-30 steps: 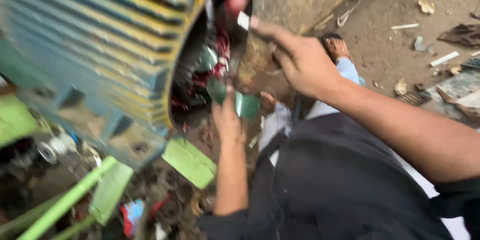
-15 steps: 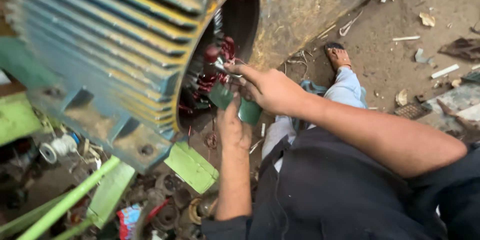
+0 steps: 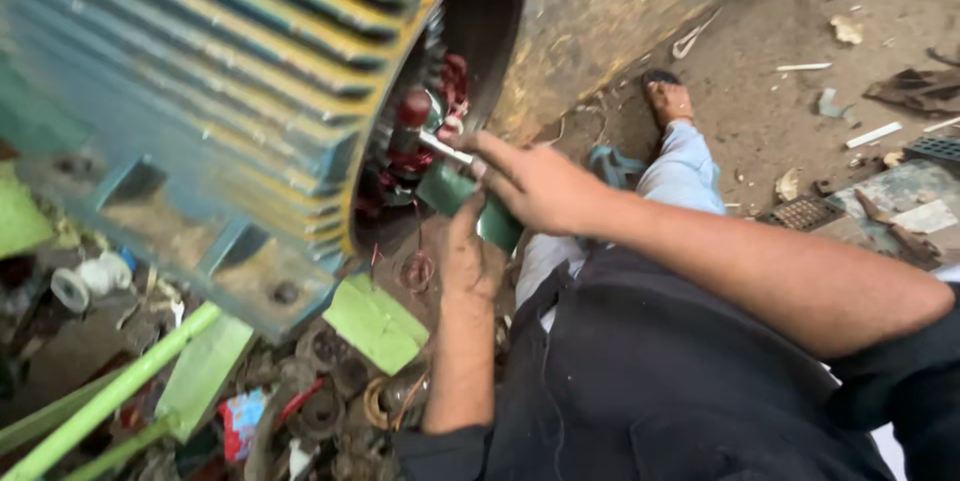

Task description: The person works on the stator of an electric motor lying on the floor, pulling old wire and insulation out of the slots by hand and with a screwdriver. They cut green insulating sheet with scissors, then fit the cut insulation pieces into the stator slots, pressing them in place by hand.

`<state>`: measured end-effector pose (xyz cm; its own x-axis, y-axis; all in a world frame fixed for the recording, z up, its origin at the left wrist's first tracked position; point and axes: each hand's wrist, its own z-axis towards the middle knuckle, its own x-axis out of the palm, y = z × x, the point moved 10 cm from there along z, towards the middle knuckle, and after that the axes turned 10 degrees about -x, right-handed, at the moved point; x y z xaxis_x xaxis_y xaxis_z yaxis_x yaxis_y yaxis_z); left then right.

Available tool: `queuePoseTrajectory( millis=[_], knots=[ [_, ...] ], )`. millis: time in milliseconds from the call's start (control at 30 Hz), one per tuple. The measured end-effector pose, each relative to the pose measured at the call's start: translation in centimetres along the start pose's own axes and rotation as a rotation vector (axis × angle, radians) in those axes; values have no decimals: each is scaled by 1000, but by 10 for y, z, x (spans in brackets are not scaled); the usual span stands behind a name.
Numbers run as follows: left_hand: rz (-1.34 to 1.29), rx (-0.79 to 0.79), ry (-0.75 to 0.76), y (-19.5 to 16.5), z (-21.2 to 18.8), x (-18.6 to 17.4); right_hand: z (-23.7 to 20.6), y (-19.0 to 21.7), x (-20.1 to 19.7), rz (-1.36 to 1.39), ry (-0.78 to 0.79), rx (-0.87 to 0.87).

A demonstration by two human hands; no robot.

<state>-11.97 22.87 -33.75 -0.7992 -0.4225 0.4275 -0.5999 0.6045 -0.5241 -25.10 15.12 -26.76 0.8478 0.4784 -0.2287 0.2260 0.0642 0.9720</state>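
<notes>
A big finned blue-green motor housing [image 3: 200,91] with a yellow rim lies on its side, its open end showing dark red windings [image 3: 440,91]. My right hand [image 3: 540,186] is at the lower edge of the opening, closed on a thin metal tool [image 3: 440,146] whose red end points into the windings. My left hand [image 3: 470,261] reaches up from below and pinches a folded dark green sheet [image 3: 450,191] just under the right hand, at the mouth of the housing.
Light green sheets [image 3: 375,321] and light green bars [image 3: 110,396] lie on the ground under the housing, among scrap coils and rings [image 3: 330,401]. My foot [image 3: 668,101] rests on a dirt floor. Scattered debris and a grille piece [image 3: 805,211] lie to the right.
My right hand has come down from the upper rim of the opening to the lower edge, beside the green sheet. The left hand has stayed put, still holding the sheet.
</notes>
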Motion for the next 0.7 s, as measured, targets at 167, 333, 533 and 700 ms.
queuePoseTrajectory(
  millis=[167,333,533,700],
  knots=[
    [-4,43,121,0,3,-1,-12,-4,-9,379,-259,143],
    [-86,-150,53,18,13,-20,2,15,7,255,-81,42],
    [-105,-139,40,17,13,-21,-1,3,-10,83,-235,32],
    [-113,-102,25,13,10,-13,-15,-21,2,474,-218,232]
  ],
)
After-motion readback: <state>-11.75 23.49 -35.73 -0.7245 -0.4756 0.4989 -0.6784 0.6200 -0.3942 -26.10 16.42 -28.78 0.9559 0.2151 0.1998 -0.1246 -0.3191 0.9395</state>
